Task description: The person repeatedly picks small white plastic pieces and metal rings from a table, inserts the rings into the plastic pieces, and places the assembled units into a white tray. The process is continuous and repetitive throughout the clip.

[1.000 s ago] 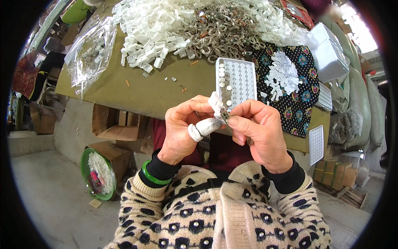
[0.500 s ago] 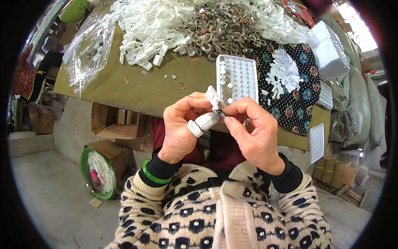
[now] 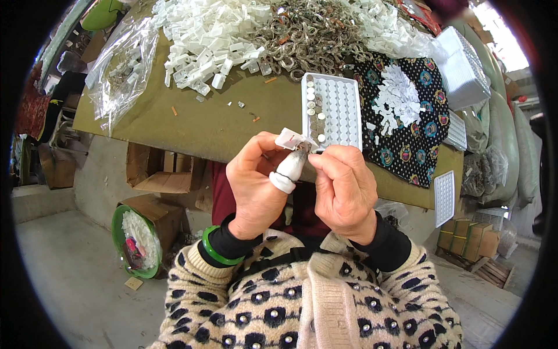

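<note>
My left hand (image 3: 256, 183), its thumb in a white finger cot, pinches a small white plastic piece (image 3: 289, 139) at the table's near edge. My right hand (image 3: 344, 186) meets it there, fingertips closed on the same small piece; what else they hold is hidden. Just beyond the hands lies a white compartment tray (image 3: 340, 110) with metal rings filling its left column. Further back sit a heap of white plastic pieces (image 3: 203, 35) and a pile of metal rings (image 3: 302, 35).
The brown cardboard-covered table (image 3: 174, 116) carries a clear bag (image 3: 119, 72) at left and a black patterned cloth (image 3: 407, 134) with white bits at right. A second white tray (image 3: 444, 198) hangs off the right edge. Cardboard boxes and a green basin (image 3: 136, 241) stand below.
Both hands have stayed together at the table edge, shifting slightly up towards the tray. The white piece now sticks out above my left fingers.
</note>
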A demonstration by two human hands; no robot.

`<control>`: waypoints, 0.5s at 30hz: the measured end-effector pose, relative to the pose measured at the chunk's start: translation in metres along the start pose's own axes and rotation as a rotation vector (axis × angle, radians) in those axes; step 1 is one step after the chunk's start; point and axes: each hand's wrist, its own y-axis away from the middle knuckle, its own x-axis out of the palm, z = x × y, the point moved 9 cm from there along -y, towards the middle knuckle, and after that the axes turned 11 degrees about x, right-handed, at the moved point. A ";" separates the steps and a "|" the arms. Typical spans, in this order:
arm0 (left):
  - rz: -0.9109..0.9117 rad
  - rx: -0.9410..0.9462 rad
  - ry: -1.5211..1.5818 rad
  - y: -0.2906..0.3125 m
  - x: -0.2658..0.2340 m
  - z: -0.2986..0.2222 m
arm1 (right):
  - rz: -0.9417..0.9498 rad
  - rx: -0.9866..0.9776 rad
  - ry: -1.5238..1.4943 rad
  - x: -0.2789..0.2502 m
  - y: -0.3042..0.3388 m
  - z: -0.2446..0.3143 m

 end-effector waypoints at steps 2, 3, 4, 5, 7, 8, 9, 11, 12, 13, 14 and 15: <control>0.004 0.119 -0.097 0.000 0.002 -0.009 | -0.011 0.038 0.027 0.001 0.000 -0.004; -0.053 0.002 0.026 0.002 -0.002 0.000 | -0.012 0.052 0.042 0.002 0.000 -0.006; -0.111 -0.116 0.149 0.005 -0.005 0.009 | -0.002 0.105 0.003 0.002 0.000 -0.011; -0.168 -0.230 0.279 0.010 -0.007 0.017 | 0.015 0.152 -0.035 0.002 0.000 -0.014; -0.124 -0.365 0.407 0.013 -0.003 0.023 | 0.055 0.265 -0.103 0.005 0.002 -0.023; -0.118 -0.431 0.469 0.015 -0.002 0.026 | 0.078 0.329 -0.136 0.006 0.004 -0.027; -0.111 -0.498 0.531 0.018 0.001 0.030 | 0.094 0.383 -0.182 0.008 0.005 -0.031; -0.126 -0.524 0.579 0.020 0.001 0.032 | 0.132 0.417 -0.168 0.012 0.007 -0.033; -0.133 -0.537 0.588 0.020 0.000 0.033 | 0.148 0.428 -0.167 0.014 0.008 -0.034; -0.139 -0.550 0.597 0.021 0.000 0.034 | 0.165 0.427 -0.161 0.016 0.008 -0.034; -0.145 -0.548 0.600 0.022 -0.001 0.034 | 0.182 0.427 -0.154 0.017 0.008 -0.034; -0.151 -0.546 0.603 0.022 -0.002 0.034 | 0.191 0.421 -0.157 0.018 0.008 -0.034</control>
